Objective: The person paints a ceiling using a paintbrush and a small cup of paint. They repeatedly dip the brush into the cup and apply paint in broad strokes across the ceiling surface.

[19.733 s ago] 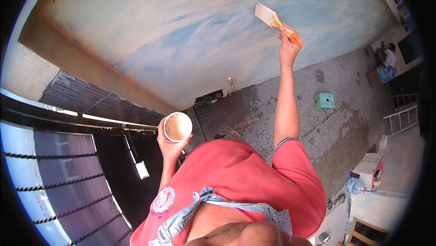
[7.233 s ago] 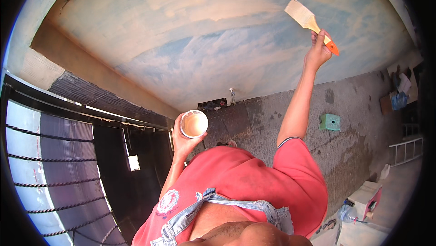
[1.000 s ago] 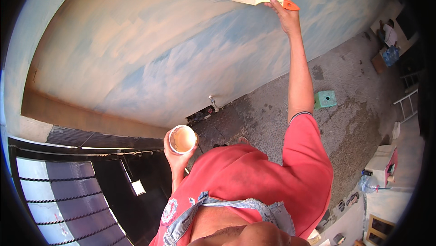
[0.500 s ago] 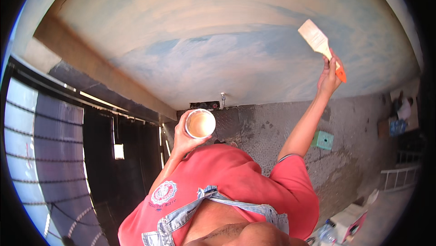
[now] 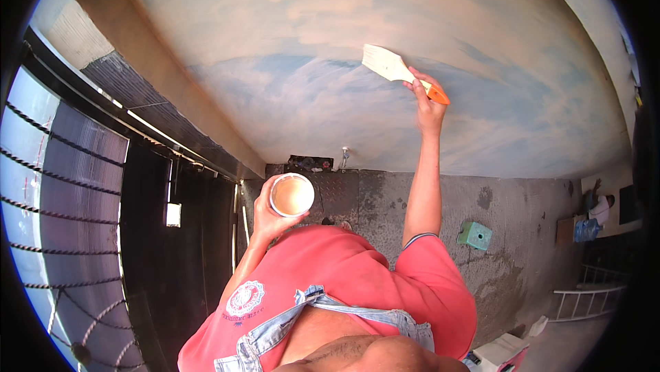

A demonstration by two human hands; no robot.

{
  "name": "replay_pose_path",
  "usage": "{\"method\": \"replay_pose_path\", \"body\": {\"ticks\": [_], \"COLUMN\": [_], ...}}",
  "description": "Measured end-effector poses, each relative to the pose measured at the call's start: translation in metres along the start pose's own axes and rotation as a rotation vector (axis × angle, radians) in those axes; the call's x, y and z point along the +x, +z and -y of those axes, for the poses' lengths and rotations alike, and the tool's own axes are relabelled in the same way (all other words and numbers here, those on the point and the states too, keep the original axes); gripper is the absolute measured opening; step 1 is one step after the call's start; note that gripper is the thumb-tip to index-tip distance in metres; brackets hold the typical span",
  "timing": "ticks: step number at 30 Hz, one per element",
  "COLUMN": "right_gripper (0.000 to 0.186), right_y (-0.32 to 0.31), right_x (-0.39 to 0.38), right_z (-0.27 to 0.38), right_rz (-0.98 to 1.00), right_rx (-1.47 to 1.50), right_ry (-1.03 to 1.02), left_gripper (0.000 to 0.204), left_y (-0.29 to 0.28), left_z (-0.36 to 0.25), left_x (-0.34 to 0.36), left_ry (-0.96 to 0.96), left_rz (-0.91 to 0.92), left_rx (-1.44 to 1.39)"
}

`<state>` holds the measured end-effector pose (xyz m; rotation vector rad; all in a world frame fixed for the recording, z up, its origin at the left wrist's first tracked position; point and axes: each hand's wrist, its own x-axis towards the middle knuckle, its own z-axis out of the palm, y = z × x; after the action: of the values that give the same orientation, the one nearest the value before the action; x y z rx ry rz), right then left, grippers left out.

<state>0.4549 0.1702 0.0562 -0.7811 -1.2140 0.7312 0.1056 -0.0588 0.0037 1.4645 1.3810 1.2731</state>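
My right hand [image 5: 429, 103] is closed round the handle of a wide paintbrush [image 5: 386, 64] with an orange grip end and a pale, paint-coated head. The brush points up and left, its bristles at or very near the wall [image 5: 289, 107], which is painted in cloudy blue, white and peach. Whether the tips touch the wall, I cannot tell. Low in front of my body, my left hand [image 5: 269, 211] grips a round white cup [image 5: 291, 195] from its left side. Cream-coloured paint shows inside the cup, whose mouth faces up.
A tap [image 5: 345, 156] sticks out at the wall's foot. On the grey concrete floor [image 5: 385, 197] stands a green stool [image 5: 474, 235]. A dark metal gate [image 5: 185, 255] runs along the left. Far right are a person [image 5: 599, 208], a blue water jug [image 5: 586, 230] and a metal rack [image 5: 588, 303].
My right hand has swept the paintbrush leftward across the wall, and the brush head now tilts further to the left. The cup in my left hand has shifted slightly left and down in view.
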Motion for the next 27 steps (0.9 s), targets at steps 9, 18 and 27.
{"method": "replay_pose_path", "body": {"ticks": [9,18,27], "right_gripper": [0.024,0.024,0.021], "right_y": [-0.169,-0.192,-0.015], "right_x": [-0.017,-0.04,0.055], "right_z": [0.022,0.057,0.137], "right_rz": [-0.357,-0.611,-0.149], "right_rx": [-0.208,-0.234,0.204], "right_ry": [-0.082,-0.258,-0.432], "left_gripper": [0.092,0.092,0.092], "left_y": [-0.014,0.001,0.022], "left_z": [0.003,0.003,-0.005], "left_x": [0.007,0.016,0.015], "left_ry": [0.021,0.053,0.063], "left_rz": [0.042,0.125,0.165], "left_rx": [0.072,0.036,-0.034]}}
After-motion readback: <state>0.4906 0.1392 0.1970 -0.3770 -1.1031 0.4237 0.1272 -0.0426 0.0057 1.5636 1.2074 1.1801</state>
